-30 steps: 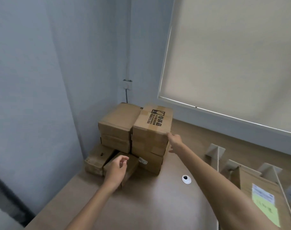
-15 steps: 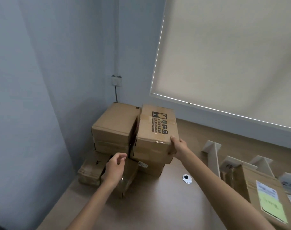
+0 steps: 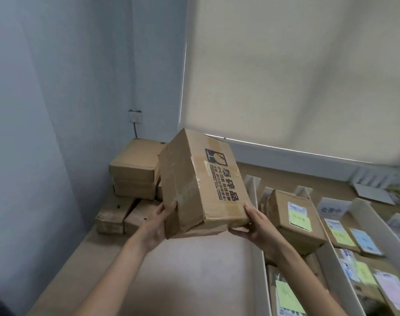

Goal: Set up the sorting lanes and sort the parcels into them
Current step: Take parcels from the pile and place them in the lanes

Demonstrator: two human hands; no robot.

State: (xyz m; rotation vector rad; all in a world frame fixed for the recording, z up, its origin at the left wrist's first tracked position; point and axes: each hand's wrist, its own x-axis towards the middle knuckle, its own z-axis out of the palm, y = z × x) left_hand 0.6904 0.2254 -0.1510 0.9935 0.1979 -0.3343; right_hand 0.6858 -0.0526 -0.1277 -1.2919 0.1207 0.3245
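Parcel (image 3: 199,183) held clear above the tabletop (image 3: 194,277), between far-left stack (image 3: 135,169) and sorting lanes (image 3: 370,222) on the right; my left hand (image 3: 156,226) and right hand (image 3: 257,226) have fingers clamped on its near corners, printed face tilted toward me, presumably so I can read it.

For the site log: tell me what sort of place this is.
Probably a small room used as a parcel-sorting station: plain cardboard boxes stacked in the corner, white dividers forming lanes, labelled parcels lying in them.
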